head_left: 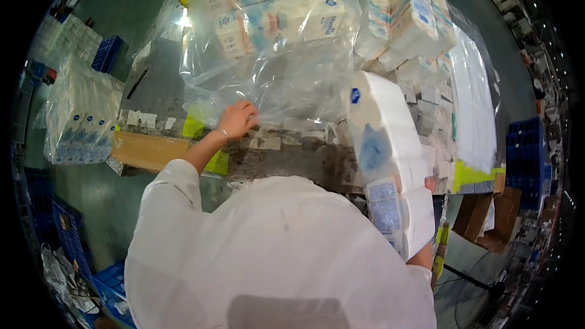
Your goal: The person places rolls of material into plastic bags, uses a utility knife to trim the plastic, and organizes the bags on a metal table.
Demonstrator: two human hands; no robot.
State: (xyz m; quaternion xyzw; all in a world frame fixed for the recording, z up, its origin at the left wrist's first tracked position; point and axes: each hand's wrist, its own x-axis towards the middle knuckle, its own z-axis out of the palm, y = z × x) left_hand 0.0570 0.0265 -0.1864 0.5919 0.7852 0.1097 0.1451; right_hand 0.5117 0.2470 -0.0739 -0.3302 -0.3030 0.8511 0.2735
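Note:
A large clear plastic bag lies on the table in front of me, with long packs of tissue rolls inside its far part. My left hand is at the bag's near edge, its fingers curled down on the film. On my right, a long white pack of tissue rolls with a blue print leans at a slant over the table's front edge. My right hand grips this pack from its outer side; only a fingertip and the wrist show, the rest being hidden behind the pack.
More tissue packs are piled at the back right, beside a stack of white sheets. A dark pen-like stick lies at the left. On the floor are bagged packs, an open carton, blue crates and a fan.

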